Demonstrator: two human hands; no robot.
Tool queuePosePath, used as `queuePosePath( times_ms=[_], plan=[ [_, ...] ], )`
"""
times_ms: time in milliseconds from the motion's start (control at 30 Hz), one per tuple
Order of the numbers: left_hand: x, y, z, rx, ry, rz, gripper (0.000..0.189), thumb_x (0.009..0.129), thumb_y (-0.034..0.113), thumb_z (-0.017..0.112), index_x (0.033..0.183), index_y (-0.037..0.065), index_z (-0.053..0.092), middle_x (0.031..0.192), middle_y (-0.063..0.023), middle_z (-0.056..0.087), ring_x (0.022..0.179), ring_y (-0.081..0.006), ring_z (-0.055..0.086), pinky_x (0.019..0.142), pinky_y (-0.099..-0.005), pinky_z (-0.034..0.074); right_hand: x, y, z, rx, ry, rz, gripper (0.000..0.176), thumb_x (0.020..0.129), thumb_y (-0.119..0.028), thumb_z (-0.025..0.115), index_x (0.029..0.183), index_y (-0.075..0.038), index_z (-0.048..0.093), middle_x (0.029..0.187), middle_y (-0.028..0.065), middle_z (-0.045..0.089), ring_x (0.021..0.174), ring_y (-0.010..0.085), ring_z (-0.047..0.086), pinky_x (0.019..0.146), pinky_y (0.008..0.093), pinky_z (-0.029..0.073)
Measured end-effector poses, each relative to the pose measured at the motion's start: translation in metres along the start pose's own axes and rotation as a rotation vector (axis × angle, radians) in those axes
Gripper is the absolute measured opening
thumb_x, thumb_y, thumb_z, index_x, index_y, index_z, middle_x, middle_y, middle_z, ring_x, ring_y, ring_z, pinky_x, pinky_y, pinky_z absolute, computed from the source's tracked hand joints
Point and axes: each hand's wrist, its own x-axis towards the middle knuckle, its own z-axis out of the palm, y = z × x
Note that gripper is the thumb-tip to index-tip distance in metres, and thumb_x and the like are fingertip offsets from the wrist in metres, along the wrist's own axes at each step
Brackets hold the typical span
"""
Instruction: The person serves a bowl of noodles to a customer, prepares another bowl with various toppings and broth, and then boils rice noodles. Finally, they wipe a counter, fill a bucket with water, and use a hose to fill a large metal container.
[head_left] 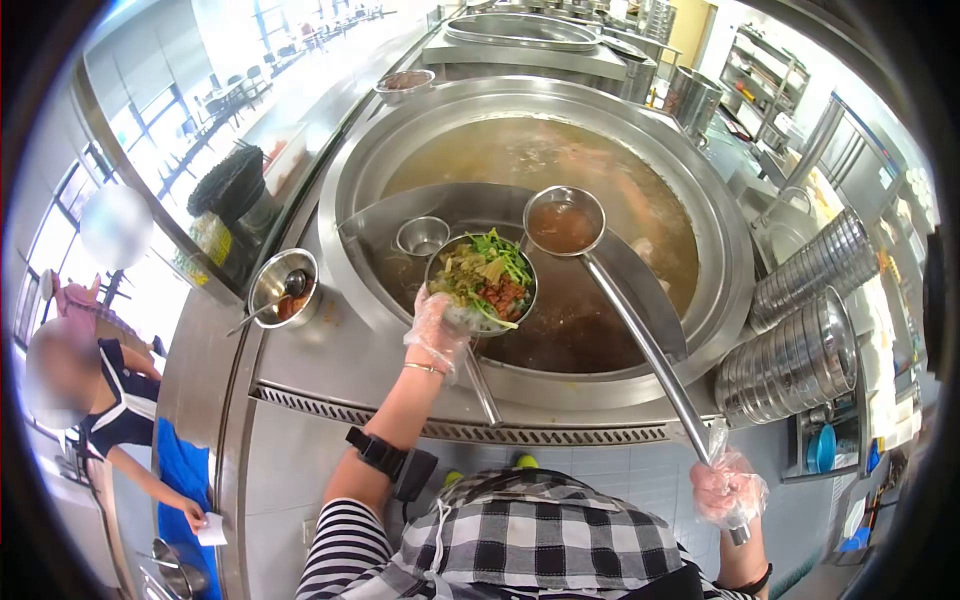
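Note:
My left hand (437, 328), in a clear plastic glove, grips a metal bowl (532, 308) over the near part of a big round soup vat (345, 180). Chopped greens, pickled vegetables and minced meat fill the bowl. My gloved right hand (728, 487) is closed round the end of a long ladle handle (645, 350). The ladle's cup (565, 222) holds reddish-brown broth and hangs above the vat, just right of the bowl. A curved metal divider (650, 285) splits the vat into pale broth behind and dark broth in front. A second, smaller ladle (423, 236) rests in the dark side.
Tall stacks of metal bowls (790, 370) stand at the right. On the left counter sits a bowl of red sauce (284, 288) with a spoon. A person (125, 400) across the counter holds a white paper (212, 530) by a blue cloth (185, 470). Another large pot (520, 32) is behind.

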Motion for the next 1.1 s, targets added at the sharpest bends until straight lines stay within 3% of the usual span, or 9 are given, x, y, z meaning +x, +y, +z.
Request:
queuePosePath(
  times_ms=[100,200,267,367,467,700,767,867,1100],
  plan=[
    [0.011,0.001,-0.003,0.066,0.004,-0.055,0.049,0.073,0.008,0.053,0.118,0.019,0.036,0.108,-0.0073,0.048,0.094,-0.0260,0.051,0.073,-0.0461,0.049,0.005,0.006,-0.012,0.067,-0.314,0.285,0.029,0.076,-0.009,0.056,0.101,-0.001,0.044,0.070,0.0168,0.049,0.040,0.0145,0.040,0.035,0.0254,0.033],
    [0.012,-0.002,0.004,0.107,0.066,-0.077,0.048,0.073,0.012,0.054,0.117,0.020,0.037,0.103,-0.0056,0.049,0.090,-0.0244,0.052,0.069,-0.0473,0.048,0.004,0.024,0.016,-0.153,0.053,0.050,0.034,0.072,-0.002,0.058,0.103,0.001,0.043,0.059,0.0102,0.046,0.038,0.0125,0.040,0.033,0.0244,0.030],
    [0.025,-0.006,-0.007,0.121,0.039,-0.087,0.048,0.073,0.011,0.054,0.117,0.021,0.037,0.102,-0.0053,0.049,0.090,-0.0242,0.052,0.069,-0.0463,0.048,0.008,0.033,0.032,-0.408,-0.017,-0.150,0.041,0.071,0.000,0.059,0.109,-0.002,0.043,0.063,0.0145,0.050,0.039,0.0149,0.043,0.032,0.0260,0.031],
    [0.032,-0.013,-0.015,0.096,0.014,-0.093,0.049,0.072,0.011,0.054,0.117,0.021,0.037,0.101,-0.0047,0.049,0.088,-0.0237,0.053,0.067,-0.0435,0.048,0.011,0.031,0.021,-0.463,0.022,-0.158,0.060,0.069,0.005,0.060,0.124,-0.009,0.040,0.070,0.0197,0.055,0.042,0.0181,0.047,0.034,0.0274,0.034],
    [0.035,-0.013,-0.017,0.063,0.000,-0.085,0.049,0.072,0.013,0.055,0.117,0.021,0.037,0.101,-0.0041,0.049,0.086,-0.0230,0.053,0.064,-0.0406,0.048,0.012,0.034,0.022,-0.437,0.021,-0.153,0.059,0.070,0.009,0.056,0.124,-0.009,0.040,0.070,0.0192,0.055,0.043,0.0200,0.049,0.035,0.0282,0.036],
    [0.035,-0.011,-0.023,0.132,-0.015,-0.099,0.052,0.072,0.014,0.055,0.119,0.021,0.035,0.103,-0.0048,0.049,0.089,-0.0241,0.053,0.067,-0.0391,0.047,0.012,0.038,0.020,-0.417,0.091,-0.179,0.055,0.074,0.006,0.054,0.124,-0.009,0.038,0.068,0.0150,0.053,0.044,0.0177,0.048,0.034,0.0258,0.036],
    [0.027,-0.008,-0.015,0.114,0.010,-0.104,0.052,0.072,0.014,0.055,0.119,0.021,0.035,0.104,-0.0052,0.048,0.091,-0.0246,0.052,0.068,-0.0396,0.047,0.018,0.034,0.001,-0.185,-0.163,-0.076,0.061,0.072,0.002,0.057,0.127,-0.008,0.032,0.069,0.0118,0.050,0.043,0.0150,0.045,0.035,0.0246,0.035],
    [0.016,-0.004,-0.013,0.055,0.019,-0.098,0.051,0.073,0.014,0.054,0.120,0.020,0.035,0.108,-0.0060,0.047,0.094,-0.0256,0.051,0.073,-0.0419,0.047,0.024,0.038,-0.004,0.146,-0.156,0.021,0.069,0.069,0.000,0.059,0.129,-0.008,0.027,0.069,0.0084,0.046,0.041,0.0127,0.042,0.035,0.0244,0.034],
    [-0.040,0.026,0.002,-0.049,0.055,0.026,0.036,0.076,0.017,0.056,0.109,0.017,0.044,0.108,-0.0063,0.050,0.097,-0.0249,0.050,0.081,-0.0447,0.044,0.046,0.022,-0.037,-0.028,0.028,0.041,0.062,0.074,-0.007,0.051,0.130,-0.007,0.025,0.063,0.0024,0.036,0.046,0.0097,0.037,0.036,0.0223,0.030]
  ],
)
